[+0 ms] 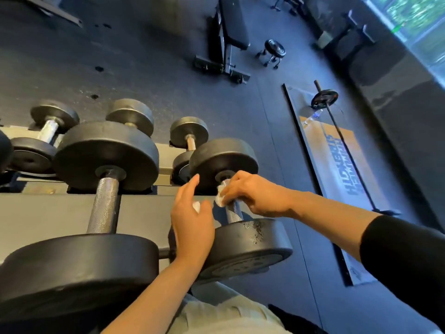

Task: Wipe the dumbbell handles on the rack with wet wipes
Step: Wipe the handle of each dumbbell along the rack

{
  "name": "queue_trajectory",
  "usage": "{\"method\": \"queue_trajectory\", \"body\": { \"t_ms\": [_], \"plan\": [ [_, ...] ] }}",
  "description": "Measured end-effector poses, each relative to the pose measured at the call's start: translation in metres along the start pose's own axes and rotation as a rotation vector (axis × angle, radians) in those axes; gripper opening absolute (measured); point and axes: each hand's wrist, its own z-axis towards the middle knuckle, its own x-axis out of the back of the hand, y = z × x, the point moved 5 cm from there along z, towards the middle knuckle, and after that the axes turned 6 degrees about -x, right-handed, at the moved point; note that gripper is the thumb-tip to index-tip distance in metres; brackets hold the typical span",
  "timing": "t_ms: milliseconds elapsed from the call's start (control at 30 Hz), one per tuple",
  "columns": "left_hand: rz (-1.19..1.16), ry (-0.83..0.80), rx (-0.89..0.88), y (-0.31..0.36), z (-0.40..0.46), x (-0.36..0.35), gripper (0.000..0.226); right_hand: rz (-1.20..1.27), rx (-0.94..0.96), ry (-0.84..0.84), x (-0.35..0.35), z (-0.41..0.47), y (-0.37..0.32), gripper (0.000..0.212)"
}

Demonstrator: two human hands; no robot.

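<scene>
On the rack (48, 213) lies a black dumbbell (250, 242) with a knurled steel handle (233, 214). My right hand (257, 196) grips the far half of that handle through a crumpled white wet wipe (220, 195), close to the far head (224, 155). My left hand (190, 225) stands just left of the handle, fingers stretched upward, its wrist against the near head. A small white piece of wipe (196, 206) shows pinched under its thumb. To the left a bigger dumbbell (106, 153) shows its whole bare handle (104, 203).
Smaller dumbbells (48, 131) (190, 141) sit on the lower tier beyond. On the dark rubber floor stand a bench (231, 32) and a small stool (274, 49). A barbell with a plate (325, 98) lies on a mat (342, 165) at the right.
</scene>
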Motion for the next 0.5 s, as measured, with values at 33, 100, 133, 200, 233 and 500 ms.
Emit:
{"method": "queue_trajectory", "body": {
  "t_ms": [33, 100, 133, 200, 233, 500],
  "plan": [
    [-0.011, 0.005, -0.003, -0.002, -0.001, 0.0, 0.053, 0.032, -0.023, -0.023, 0.0, -0.003, 0.001, 0.037],
    [-0.025, 0.014, -0.019, -0.005, -0.002, 0.0, 0.052, 0.115, -0.071, -0.09, 0.0, -0.009, 0.004, 0.032],
    [-0.034, 0.019, -0.024, -0.006, -0.003, 0.0, 0.052, 0.152, -0.09, -0.138, 0.0, -0.012, 0.006, 0.032],
    [-0.059, 0.032, -0.023, -0.007, -0.004, -0.001, 0.051, 0.236, -0.096, -0.225, 0.002, -0.018, 0.004, 0.032],
    [-0.067, 0.04, -0.024, -0.007, -0.005, -0.001, 0.05, 0.281, -0.097, -0.231, 0.004, -0.019, 0.001, 0.033],
    [-0.069, 0.073, -0.056, -0.004, -0.006, 0.001, 0.049, -0.199, -0.006, -0.006, -0.004, 0.021, -0.005, 0.048]
  ]
}}
